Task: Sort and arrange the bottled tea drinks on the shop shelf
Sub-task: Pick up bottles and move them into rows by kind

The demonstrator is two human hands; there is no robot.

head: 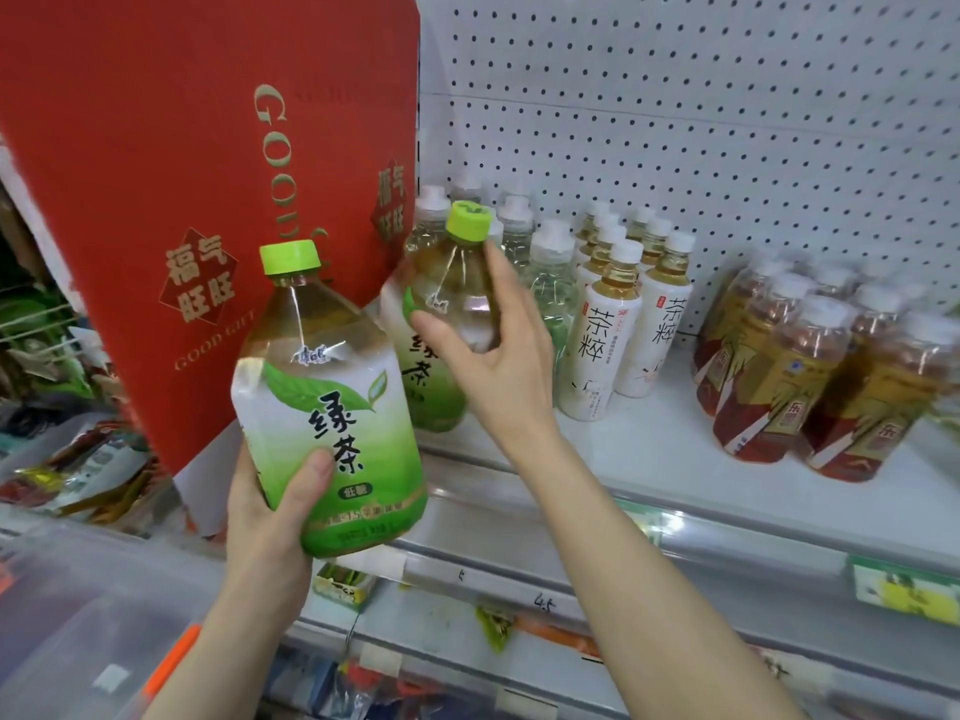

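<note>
Left hand (272, 504): closed round the lower half of a large green tea bottle (332, 407), thumb across the label front; bottle upright, tilted slightly, held in the air in front of the shelf's left front edge.
Right hand (498, 350): fingers spread and half curled over the shoulder of a second green tea bottle (441, 314); thumb and fingertips touch the clear upper part just under the green cap. A full grip cannot be confirmed.
Second green tea bottle: stands on the shelf (675, 459) near its left front corner, leaning a little to the left, just beside a red gift box (208, 148).
Red gift box: at the shelf's left end, tilted, gold lettering.
Clear bottles (545, 272): white caps, behind the right hand, toward the shelf's back.
White-label tea bottles (602, 330): in rows at mid-shelf, upright.
Shrink-wrapped pack of amber tea bottles (810, 376): right part of the shelf, near the front edge.
Pegboard (727, 122): white, at the shelf's back.
</note>
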